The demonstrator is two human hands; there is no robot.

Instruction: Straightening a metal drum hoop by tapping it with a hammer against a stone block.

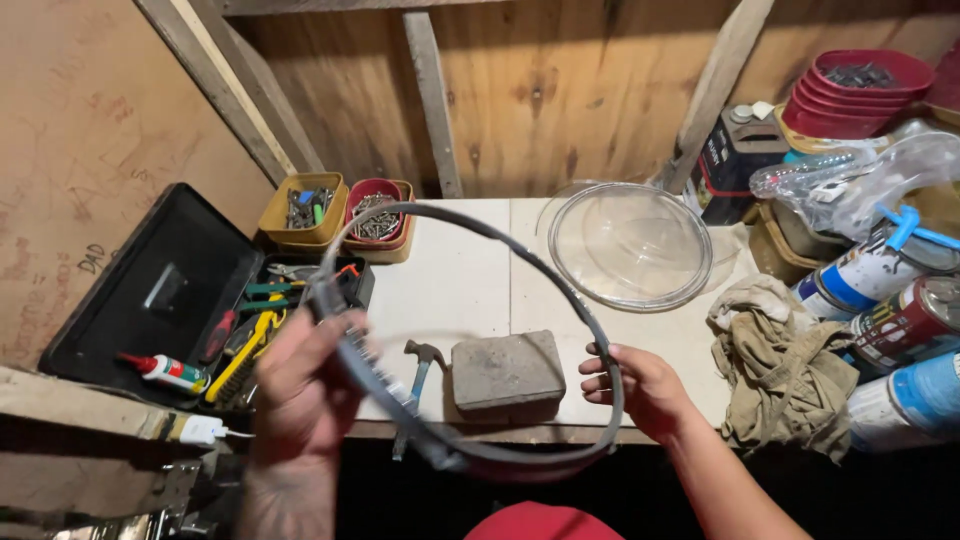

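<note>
Both hands are clamped on the large dark grey metal hoop, left grip at its near-left arc, right grip at its right edge, held above the white desk; if either slips, I judge it swings into the grey brick or the clear round plastic dome beyond.

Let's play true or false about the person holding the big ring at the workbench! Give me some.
1. Both hands hold the ring. True: the left hand and right hand grip opposite sides.
2. The hammer is in the right hand. False: it lies on the bench beside the brick.
3. The toolbox is shut. False: its lid is open.
4. A clear round lid lies behind the ring. True.
</note>
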